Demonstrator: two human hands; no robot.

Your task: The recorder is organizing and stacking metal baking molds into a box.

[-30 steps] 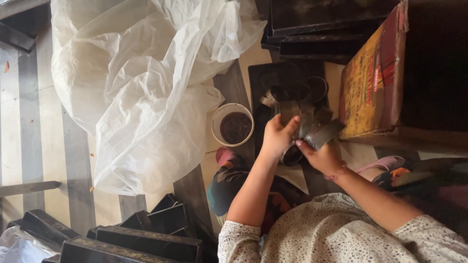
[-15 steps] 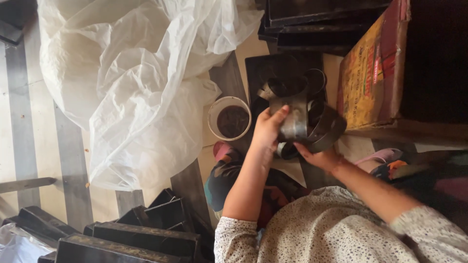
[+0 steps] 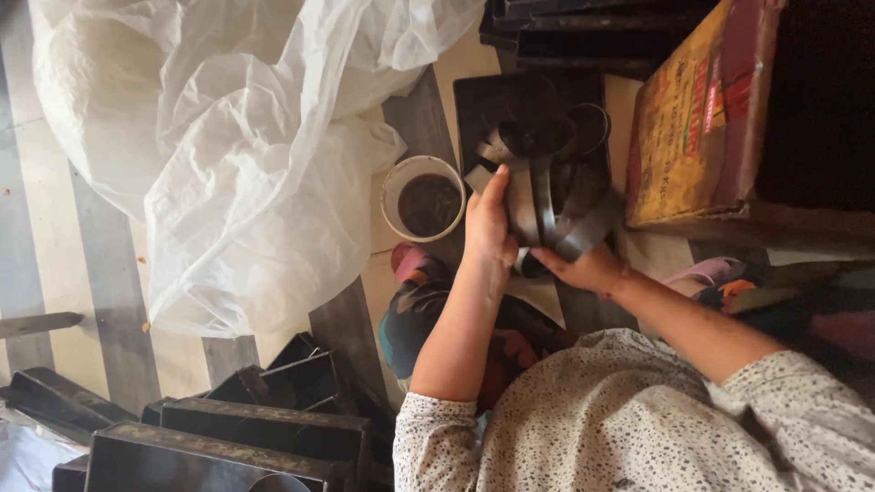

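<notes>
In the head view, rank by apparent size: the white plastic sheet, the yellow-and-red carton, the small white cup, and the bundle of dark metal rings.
1. White plastic sheet, largest by far.
2. Yellow-and-red carton.
3. Bundle of dark metal rings.
4. Small white cup, smallest.

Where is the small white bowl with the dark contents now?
In the head view, the white bowl stands on the floor near the picture's middle, just left of the left hand, below the white plastic sheet and beside the dark tray.

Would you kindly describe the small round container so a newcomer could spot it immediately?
Start at the big crumpled white plastic sheet. At its right edge, beside the left hand, stands a small white-rimmed bowl. Its dark contents and round pale rim set it apart from the dark metal rings.
</notes>
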